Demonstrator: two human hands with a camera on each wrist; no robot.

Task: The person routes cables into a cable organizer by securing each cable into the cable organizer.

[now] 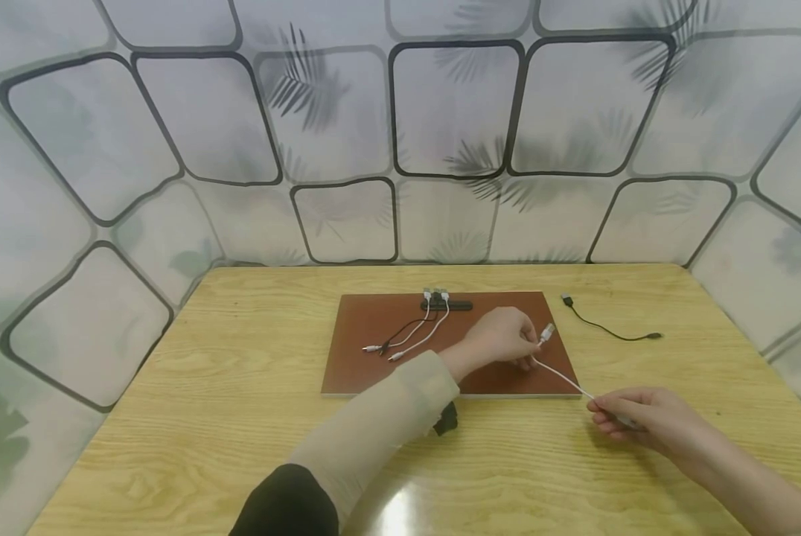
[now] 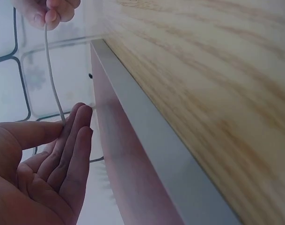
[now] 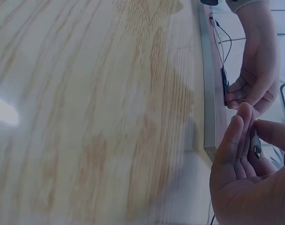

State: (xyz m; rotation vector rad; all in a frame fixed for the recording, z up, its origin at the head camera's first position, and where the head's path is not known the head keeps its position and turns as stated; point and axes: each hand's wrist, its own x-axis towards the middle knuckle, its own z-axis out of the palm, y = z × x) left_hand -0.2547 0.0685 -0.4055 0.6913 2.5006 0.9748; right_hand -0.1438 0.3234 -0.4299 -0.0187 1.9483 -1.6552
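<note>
A white USB cable (image 1: pixel 564 378) runs between my two hands at the right side of a brown board (image 1: pixel 360 327). My left hand (image 1: pixel 504 336) pinches it near one end, and the USB plug (image 1: pixel 547 332) sticks up past the fingertips. Off the board's front right corner, my right hand (image 1: pixel 645 418) pinches the other end between thumb and fingers. A small metal-tipped connector (image 3: pixel 256 144) shows in that grip in the right wrist view. In the left wrist view the cable (image 2: pixel 52 77) looks lightly bowed between the hands.
Two white cables (image 1: pixel 434 333) and a black cable (image 1: pixel 406 325) lie on the board, their plugs at a black strip (image 1: pixel 462 306). Another black cable (image 1: pixel 601 326) lies on the wooden table (image 1: pixel 193 387) to the right. A black object (image 1: pixel 446 419) sits under my left forearm.
</note>
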